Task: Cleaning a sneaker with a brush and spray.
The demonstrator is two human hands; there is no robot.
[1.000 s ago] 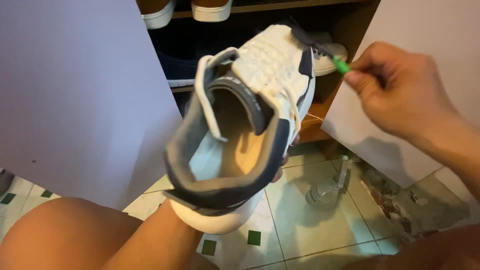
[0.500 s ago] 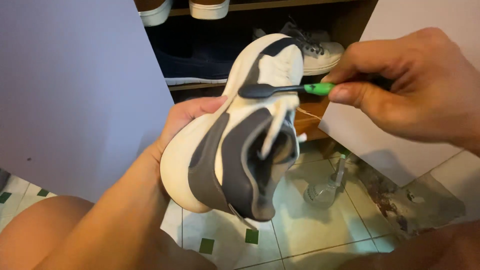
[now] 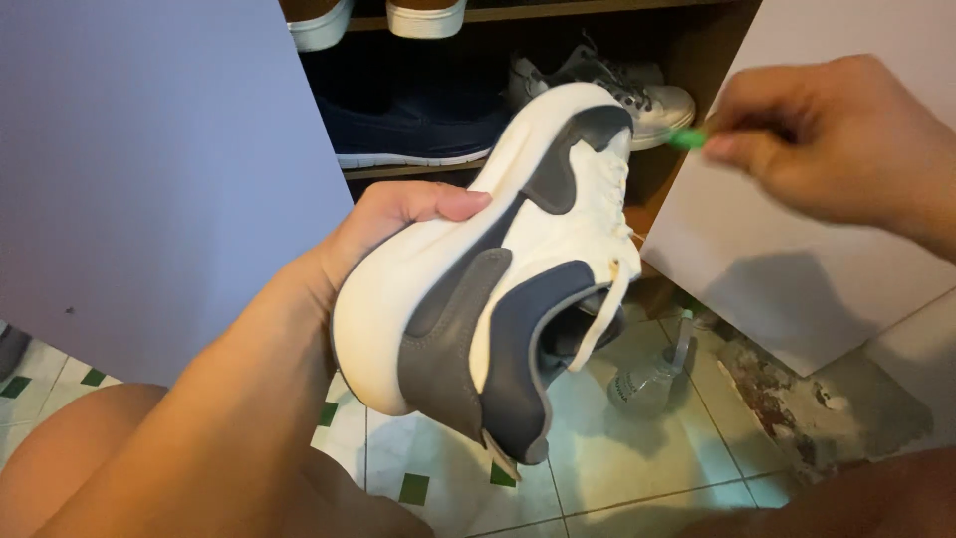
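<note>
A: Left hand status?
B: Fingers wrapped around the sole of a white and grey shoe, held on its side above the tiled floor.
A: Right hand?
B: Pinched shut on a green brush handle, just beyond the toe.
A: Behind?
B: Shelf carrying shoes.

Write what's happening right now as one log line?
left hand: holds white-grey sneaker sideways | right hand: grips green brush handle by toe
</note>
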